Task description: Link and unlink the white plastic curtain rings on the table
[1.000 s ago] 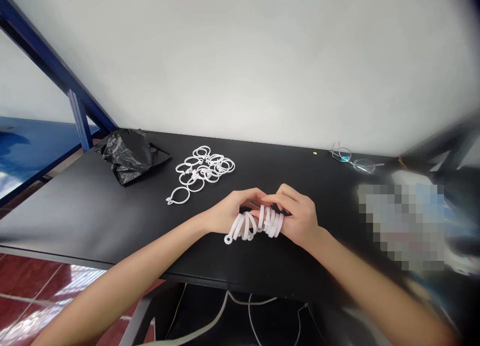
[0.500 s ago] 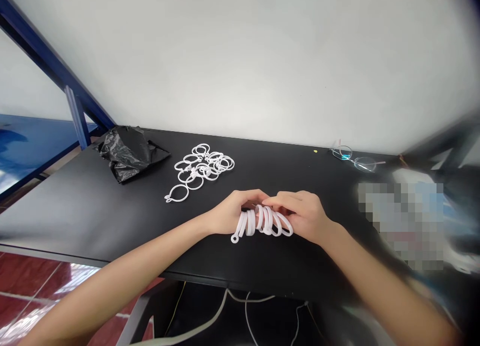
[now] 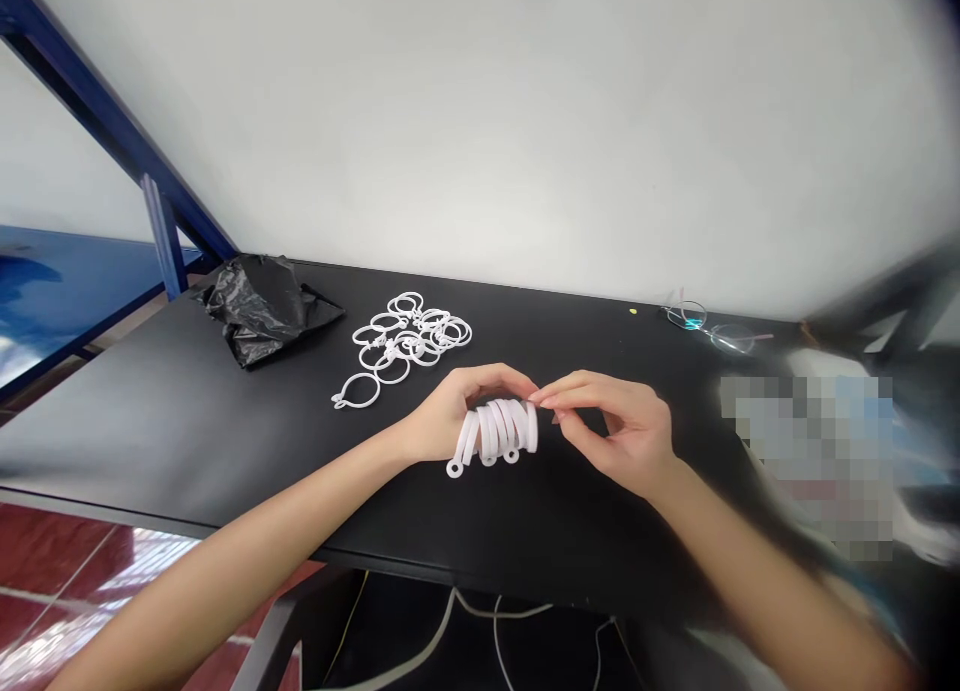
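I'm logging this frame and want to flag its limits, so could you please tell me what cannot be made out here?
Head view only:
- Stacked white rings: the left hand covers their far side, so the count is unclear.
- Right hand: whether its fingertips touch the stack cannot be told.
- Pixelated patch: contents obscured.
- Loose rings: overlapping, too small to count.
- Glasses: blurred.

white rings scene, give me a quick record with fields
left hand: holds a stack of white rings on its fingers
right hand: fingertips at the stack's right end, grip unclear
loose rings: pile farther back on the table
black bag: crumpled, left of the pile
glasses: by the wall, far right
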### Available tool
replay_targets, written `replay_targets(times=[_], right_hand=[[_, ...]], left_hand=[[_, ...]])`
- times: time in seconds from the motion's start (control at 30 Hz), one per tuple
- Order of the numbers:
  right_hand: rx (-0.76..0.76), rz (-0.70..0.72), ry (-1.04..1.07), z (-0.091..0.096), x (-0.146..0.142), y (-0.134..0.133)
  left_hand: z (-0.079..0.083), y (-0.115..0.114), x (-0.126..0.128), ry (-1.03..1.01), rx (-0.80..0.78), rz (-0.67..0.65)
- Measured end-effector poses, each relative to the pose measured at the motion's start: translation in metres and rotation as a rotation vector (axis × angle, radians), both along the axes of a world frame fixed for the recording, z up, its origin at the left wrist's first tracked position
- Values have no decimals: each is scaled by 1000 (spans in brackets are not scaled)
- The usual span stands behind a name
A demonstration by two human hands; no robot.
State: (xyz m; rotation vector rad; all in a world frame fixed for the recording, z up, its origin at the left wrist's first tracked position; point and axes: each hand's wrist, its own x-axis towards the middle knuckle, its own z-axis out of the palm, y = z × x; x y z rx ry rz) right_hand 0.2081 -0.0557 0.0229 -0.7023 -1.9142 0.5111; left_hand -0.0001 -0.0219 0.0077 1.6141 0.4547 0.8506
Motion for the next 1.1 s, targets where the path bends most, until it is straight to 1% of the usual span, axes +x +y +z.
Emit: replay_targets(times=[0.1,0.23,0.3,0.37,0.43,0.5,0.53,0.6,0.67,0.7,0.77,0.87,0.93,0.97,1.03,1.1], right_hand=[[-78,17,53,-2,-5,-3],[-149,35,75,-4,-11,-8],[-169,-22,81,-5,-10,-7],[-197,-170,58,-8,-6,-2],[-239,-346,-44,-12,-1,5],[-296,-447,-249,-17,2,11],[-328,-466,-361,-19,3,13],[-391,-450,-544,-22,2,15],[-433,-407,-628,-23,1,14],[-448,-389,-627,-23,1,14],[-496,-373,-528,-22,1,14],[-635,-343,-168,-18,4,18],[-758,-274,55,-16,4,19],[-819,-228,128,-15,4,19],[-915,-144,212,-15,2,16],[-956,-89,241,-15,-2,13]], left_hand=[[1,0,-1,40,75,49],[-2,-1,-2,84,133,76],[-4,1,-4,85,152,94],[-3,3,-6,83,178,122],[-1,6,-9,86,229,163],[2,9,-11,91,301,197],[3,9,-12,96,335,202],[4,10,-12,112,391,200],[4,9,-12,133,425,201],[3,9,-12,142,434,204],[3,8,-12,153,447,200],[3,8,-11,151,480,192],[2,8,-11,158,529,201],[1,7,-10,166,559,217],[-1,7,-9,182,626,257],[-3,7,-9,201,704,279]])
